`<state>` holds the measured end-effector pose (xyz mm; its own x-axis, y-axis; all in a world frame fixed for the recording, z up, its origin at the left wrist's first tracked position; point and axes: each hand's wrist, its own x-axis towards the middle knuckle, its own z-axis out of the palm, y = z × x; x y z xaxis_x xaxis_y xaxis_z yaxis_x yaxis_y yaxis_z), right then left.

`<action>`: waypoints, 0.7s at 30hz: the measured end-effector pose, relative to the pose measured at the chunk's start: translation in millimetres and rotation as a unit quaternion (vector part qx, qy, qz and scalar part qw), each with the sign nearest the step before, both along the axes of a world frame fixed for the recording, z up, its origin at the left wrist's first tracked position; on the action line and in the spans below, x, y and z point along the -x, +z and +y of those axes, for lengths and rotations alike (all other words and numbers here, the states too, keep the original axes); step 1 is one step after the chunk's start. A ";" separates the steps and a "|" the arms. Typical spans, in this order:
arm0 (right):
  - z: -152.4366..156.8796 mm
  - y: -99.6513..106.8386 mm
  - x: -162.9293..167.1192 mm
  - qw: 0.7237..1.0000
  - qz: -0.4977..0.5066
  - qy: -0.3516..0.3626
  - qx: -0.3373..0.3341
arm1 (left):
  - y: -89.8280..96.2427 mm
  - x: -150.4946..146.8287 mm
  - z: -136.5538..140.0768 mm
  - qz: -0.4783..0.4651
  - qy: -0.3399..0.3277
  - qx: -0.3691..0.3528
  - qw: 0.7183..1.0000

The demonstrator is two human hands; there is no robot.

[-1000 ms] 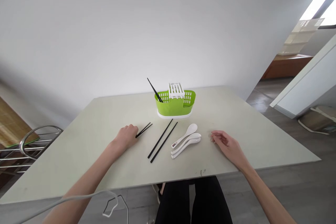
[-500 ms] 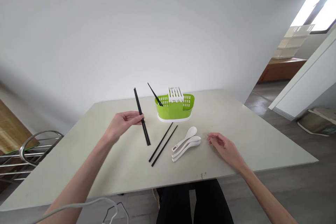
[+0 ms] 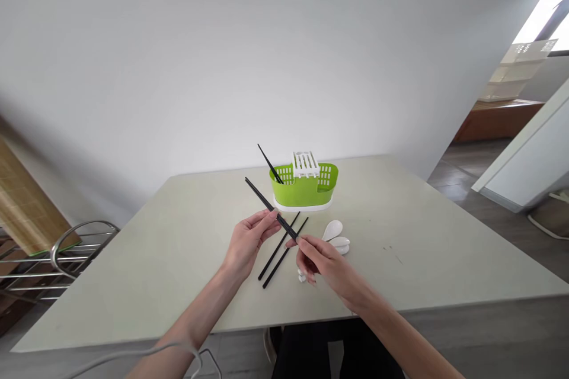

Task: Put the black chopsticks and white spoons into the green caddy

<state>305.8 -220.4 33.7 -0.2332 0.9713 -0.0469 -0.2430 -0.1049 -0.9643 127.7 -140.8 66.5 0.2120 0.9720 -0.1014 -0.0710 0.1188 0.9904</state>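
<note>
My left hand (image 3: 249,243) pinches a pair of black chopsticks (image 3: 261,196) near their middle, tilted over the table. At their lower end, the thumb and fingers of my right hand (image 3: 322,257) are closed on the same chopsticks. Two more black chopsticks (image 3: 279,257) lie side by side on the table below my hands. Several white spoons (image 3: 333,229) lie partly hidden behind my right hand. Beyond them stands a green basket (image 3: 296,195) with a white base and a white slotted piece (image 3: 305,163) on top. Black chopsticks (image 3: 269,161) lean in its left compartment.
The pale table (image 3: 200,213) reaches back to a grey wall. A metal rack (image 3: 62,260) stands beyond its left edge, near a bamboo-coloured board (image 3: 35,201). A grey cable (image 3: 178,344) hangs at the lower left, crossing my left forearm.
My right hand has moved left from the table and taken hold of the chopsticks' lower end. My left hand has shifted right and lower, tilting the chopsticks further. The view has turned slightly left.
</note>
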 end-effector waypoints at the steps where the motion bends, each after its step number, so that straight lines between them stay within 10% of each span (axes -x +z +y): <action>1: 2.3 -2.5 0.3 1.000 -0.006 -0.010 -0.001 | -0.5 1.2 2.1 -0.001 -0.004 0.003 1.000; 16: 16.1 -0.8 -9.8 0.999 -0.002 -0.030 -0.037 | 21.9 4.6 36.6 -0.032 0.017 -0.031 0.999; 21: 26.0 -17.1 -43.3 0.983 -0.067 -0.136 -0.104 | 52.3 5.2 82.9 -0.092 0.130 -0.097 0.983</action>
<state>349.0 -194.4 16.5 0.0302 0.9886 0.1473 -0.1047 0.1497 -0.9832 122.5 -57.9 118.8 -0.0486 0.9931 0.1070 -0.2537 -0.1158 0.9603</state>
